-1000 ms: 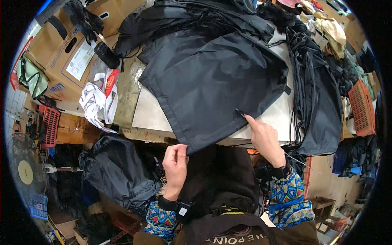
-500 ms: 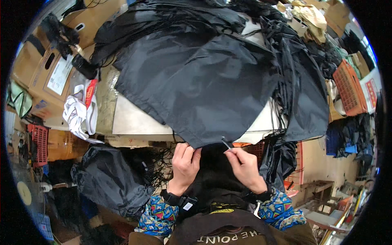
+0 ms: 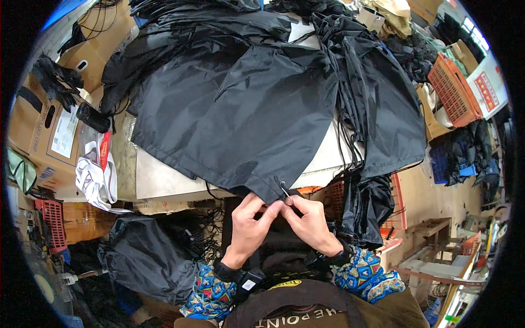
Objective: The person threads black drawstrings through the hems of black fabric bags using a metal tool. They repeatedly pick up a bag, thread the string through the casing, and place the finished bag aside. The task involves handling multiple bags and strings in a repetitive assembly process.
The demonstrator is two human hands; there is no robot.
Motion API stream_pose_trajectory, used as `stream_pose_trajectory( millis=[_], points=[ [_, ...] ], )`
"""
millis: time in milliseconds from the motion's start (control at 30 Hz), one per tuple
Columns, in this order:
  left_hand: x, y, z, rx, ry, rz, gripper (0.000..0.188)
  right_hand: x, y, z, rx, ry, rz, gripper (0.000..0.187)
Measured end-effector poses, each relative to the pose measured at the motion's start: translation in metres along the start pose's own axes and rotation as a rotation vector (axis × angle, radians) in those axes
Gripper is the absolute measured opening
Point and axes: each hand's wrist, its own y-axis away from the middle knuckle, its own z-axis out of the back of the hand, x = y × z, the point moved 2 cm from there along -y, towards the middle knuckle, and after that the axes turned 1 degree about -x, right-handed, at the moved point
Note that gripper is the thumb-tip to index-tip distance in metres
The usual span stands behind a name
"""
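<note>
A large black, slightly shiny fabric piece (image 3: 235, 120) is spread over the table and comes to a corner at its near edge. My left hand (image 3: 250, 224) is closed, pinching that corner between thumb and fingers. My right hand (image 3: 311, 221) is closed beside it, its fingertips meeting the left thumb at the fabric edge. From the right fingertips a slim metal tool (image 3: 285, 190) slants up onto the fabric, its small tip at the hem; its exact kind does not show. The lower end of the tool is hidden in the fingers.
More black fabric (image 3: 383, 104) with thin cords hangs at the right. A white board (image 3: 158, 175) lies under the cloth. White straps (image 3: 95, 175) and a cardboard box (image 3: 41, 134) are at the left, an orange crate (image 3: 449, 90) at the far right. A black bundle (image 3: 145, 257) sits below left.
My right hand has moved left with the metal tool, so both hands now meet at the fabric corner. The view has shifted slightly too.
</note>
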Motion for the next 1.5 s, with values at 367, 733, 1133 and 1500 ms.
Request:
stream_pose_trajectory(
  millis=[367, 733, 1133, 1500],
  points=[
    [-0.009, -0.005, 0.007, -0.064, 0.832, 0.555, 0.018, 0.03, -0.002, 0.024, 0.03, 0.249, 0.144, 0.012],
    [-0.006, -0.004, -0.001, -0.07, 0.85, 0.55, 0.016, 0.035, -0.002, 0.022, 0.103, 0.399, 0.183, 0.013],
    [-0.01, -0.025, 0.044, -0.407, 0.683, 0.271, 0.012, 0.045, -0.018, 0.045, 0.366, 0.357, 0.28, 0.049],
    [-0.019, -0.015, 0.006, -0.005, 0.545, 0.428, 0.019, 0.043, -0.022, 0.054, 0.365, 0.361, 0.248, 0.018]
  ],
)
